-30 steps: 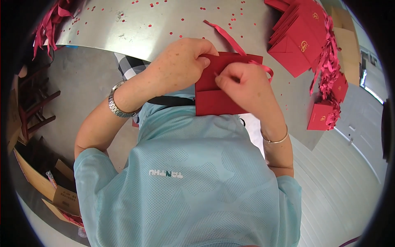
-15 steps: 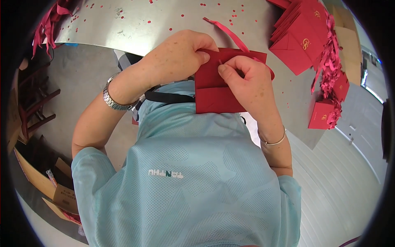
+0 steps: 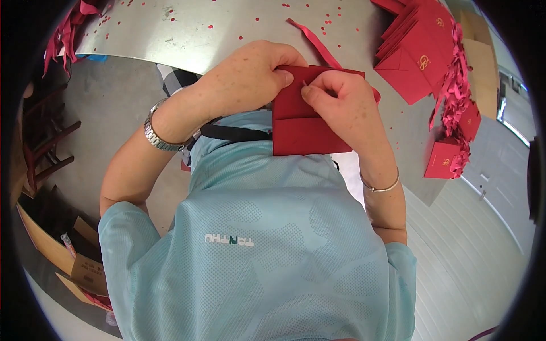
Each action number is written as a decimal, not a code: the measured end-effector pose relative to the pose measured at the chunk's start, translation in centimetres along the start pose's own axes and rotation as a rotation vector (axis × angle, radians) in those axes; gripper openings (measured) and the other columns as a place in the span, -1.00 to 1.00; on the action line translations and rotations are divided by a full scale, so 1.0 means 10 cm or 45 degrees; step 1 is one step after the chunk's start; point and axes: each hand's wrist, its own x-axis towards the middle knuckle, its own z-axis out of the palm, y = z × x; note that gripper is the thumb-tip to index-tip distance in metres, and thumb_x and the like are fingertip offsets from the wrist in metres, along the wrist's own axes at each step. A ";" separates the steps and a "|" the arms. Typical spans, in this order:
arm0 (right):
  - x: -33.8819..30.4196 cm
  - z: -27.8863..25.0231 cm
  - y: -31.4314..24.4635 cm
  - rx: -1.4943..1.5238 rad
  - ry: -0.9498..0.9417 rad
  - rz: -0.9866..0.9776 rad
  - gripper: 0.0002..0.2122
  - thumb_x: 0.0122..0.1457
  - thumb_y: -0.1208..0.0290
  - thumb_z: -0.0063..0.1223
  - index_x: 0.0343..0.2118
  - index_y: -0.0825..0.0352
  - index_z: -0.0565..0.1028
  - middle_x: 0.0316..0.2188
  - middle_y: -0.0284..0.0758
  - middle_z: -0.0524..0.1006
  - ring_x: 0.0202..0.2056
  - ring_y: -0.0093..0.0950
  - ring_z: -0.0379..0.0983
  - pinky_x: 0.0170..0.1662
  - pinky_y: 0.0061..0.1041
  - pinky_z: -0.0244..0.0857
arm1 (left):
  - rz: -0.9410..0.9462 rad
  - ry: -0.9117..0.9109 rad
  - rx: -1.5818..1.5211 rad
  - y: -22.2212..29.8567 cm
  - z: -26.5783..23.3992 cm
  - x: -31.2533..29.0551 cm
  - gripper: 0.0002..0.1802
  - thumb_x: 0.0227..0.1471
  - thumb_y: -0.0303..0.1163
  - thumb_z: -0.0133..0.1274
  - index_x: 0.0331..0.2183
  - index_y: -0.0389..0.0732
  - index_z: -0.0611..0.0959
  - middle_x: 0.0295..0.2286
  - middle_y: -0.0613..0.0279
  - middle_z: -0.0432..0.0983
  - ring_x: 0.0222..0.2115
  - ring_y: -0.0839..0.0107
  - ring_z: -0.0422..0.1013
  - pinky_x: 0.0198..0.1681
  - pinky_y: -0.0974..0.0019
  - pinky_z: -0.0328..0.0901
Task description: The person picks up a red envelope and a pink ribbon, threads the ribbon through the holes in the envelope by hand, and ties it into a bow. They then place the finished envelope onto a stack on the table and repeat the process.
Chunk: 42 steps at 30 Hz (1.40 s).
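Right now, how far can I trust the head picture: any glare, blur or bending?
In the head view, the left hand and right hand look reasonably sharp; pale glare brightens the metal tabletop; toward that view's rim, straight edges bow, as in the white panelling, and the corners fall into black.

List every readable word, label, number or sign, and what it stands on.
Wording left uncopied.
Light-blue shirt: white chest lettering, one letter green, legible.
Stacked red packaging, upper right: stylised gold emblems.
Red piece below it: gold emblem, smaller print unreadable.
Carton, lower left: dark print, too small.
Held red paper: none showing.
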 end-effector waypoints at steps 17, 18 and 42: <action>-0.30 0.08 -0.08 -0.461 0.297 -0.400 -0.82 0.07 0.33 0.16 -0.58 0.28 0.47 -0.63 -0.33 0.49 -0.56 -0.30 0.45 -0.55 -0.35 0.27 | -0.183 -0.110 -0.239 0.08 -0.17 0.02 -0.72 0.00 -0.42 0.02 -0.23 -0.34 0.61 -0.47 0.22 0.55 -0.41 0.45 0.47 -0.29 0.34 0.34; -0.30 0.08 -0.09 -0.410 0.291 -0.378 -0.82 0.07 0.33 0.16 -0.57 0.28 0.49 -0.62 -0.32 0.50 -0.56 -0.30 0.46 -0.55 -0.35 0.27 | -0.306 -0.196 -0.408 0.07 -0.20 0.06 -0.78 0.06 -0.48 -0.03 -0.24 -0.30 0.62 -0.47 0.31 0.53 -0.45 0.53 0.39 -0.35 0.44 0.30; -0.10 -0.03 -0.13 -0.284 0.209 -0.312 -0.85 0.04 0.32 0.17 -0.55 0.26 0.55 -0.62 -0.32 0.53 -0.57 -0.29 0.46 -0.54 -0.34 0.24 | -0.436 -0.347 -0.639 0.04 -0.33 0.11 -0.81 0.17 -0.53 -0.07 -0.20 -0.33 0.58 -0.35 0.32 0.54 -0.39 0.62 0.45 -0.32 0.57 0.36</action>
